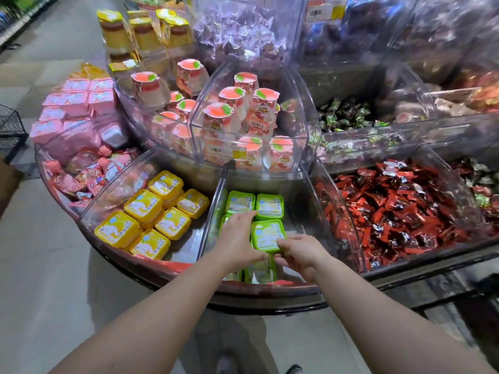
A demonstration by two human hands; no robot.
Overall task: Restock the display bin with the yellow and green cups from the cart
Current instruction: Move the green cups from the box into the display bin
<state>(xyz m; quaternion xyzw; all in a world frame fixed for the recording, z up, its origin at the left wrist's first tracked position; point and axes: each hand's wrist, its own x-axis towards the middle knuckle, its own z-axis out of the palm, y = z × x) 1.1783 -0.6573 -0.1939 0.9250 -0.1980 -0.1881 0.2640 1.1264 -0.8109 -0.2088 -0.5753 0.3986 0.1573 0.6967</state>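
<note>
Green cup (267, 236) at frame centre: right hand (299, 255) pinches its near edge; left hand (237, 236), fingers relaxed, rests beside it.

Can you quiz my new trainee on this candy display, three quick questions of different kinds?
1. True or false: the yellow cups and the green cups share one compartment.
2. Which hand pinches the near edge of the top green cup: left or right?
3. What fills the compartment just right of the green cups?
A) pink cups
B) red wrapped candies
C) purple wrapped candies

Key:
1. False; a clear divider separates them.
2. Right; the left hand lies flat over the green cups beside it.
3. B.
</note>
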